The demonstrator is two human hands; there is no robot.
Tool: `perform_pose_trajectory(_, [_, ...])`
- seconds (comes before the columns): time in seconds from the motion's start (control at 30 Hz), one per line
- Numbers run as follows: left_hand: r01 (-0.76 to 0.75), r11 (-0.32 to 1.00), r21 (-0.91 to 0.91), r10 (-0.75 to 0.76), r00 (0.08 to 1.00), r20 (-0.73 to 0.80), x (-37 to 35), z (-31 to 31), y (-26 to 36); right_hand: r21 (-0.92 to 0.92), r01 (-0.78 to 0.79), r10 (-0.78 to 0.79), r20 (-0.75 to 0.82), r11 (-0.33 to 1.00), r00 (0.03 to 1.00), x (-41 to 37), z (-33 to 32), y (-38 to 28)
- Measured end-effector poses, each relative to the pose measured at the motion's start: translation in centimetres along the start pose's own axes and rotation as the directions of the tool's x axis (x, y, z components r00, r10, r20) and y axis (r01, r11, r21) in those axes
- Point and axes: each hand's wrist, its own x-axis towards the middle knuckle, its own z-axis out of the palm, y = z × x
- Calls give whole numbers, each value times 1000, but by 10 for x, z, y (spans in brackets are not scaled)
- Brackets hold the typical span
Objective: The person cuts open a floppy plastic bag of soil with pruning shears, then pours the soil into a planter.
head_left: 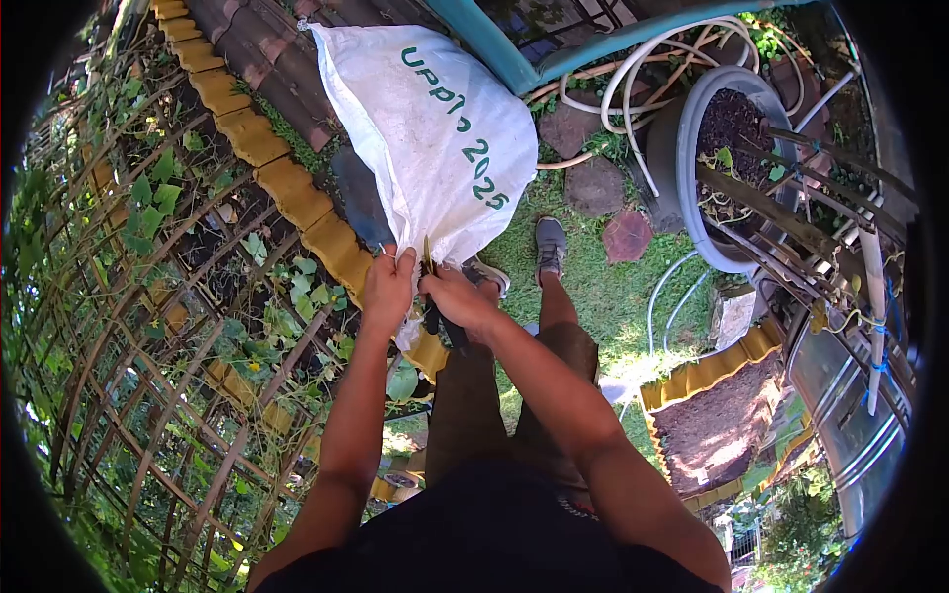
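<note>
Standing on grass, we pinch the near edge of a white woven plastic sack with green lettering (425,138) in our left hand (388,287), fingers closed tight on the fabric. Our right hand (457,296), just beside it, is wrapped around a dark-handled tool (435,318) whose tip meets the same edge. The sack stretches away at twelve o'clock from our hands. Yellow scalloped garden edging (295,193) runs at ten o'clock, and a round grey soil-filled planter (684,168) sits at two o'clock.
</note>
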Motion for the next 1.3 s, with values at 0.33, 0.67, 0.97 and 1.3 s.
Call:
perform_pose_trajectory(0.33, [4, 995, 102, -8, 999, 39, 2, -4, 3, -13, 124, -124, -95, 992, 988, 5, 6, 2])
perform_pose_trajectory(0.67, [17, 993, 120, -30, 994, 106, -7, -20, 22, -29, 180, -181, -48, 983, 982, 14, 9, 2])
perform_pose_trajectory(0.97, [77, 997, -23, -73, 988, 133, -9, -31, 28, 175, 87, -85, -20, 981, 996, 10, 23, -6])
perform_pose_trajectory(1.3, [9, 998, -59, -2, 994, 108, -3, -34, 18, 158, 138, -136, -22, 978, 990, 30, 9, -15])
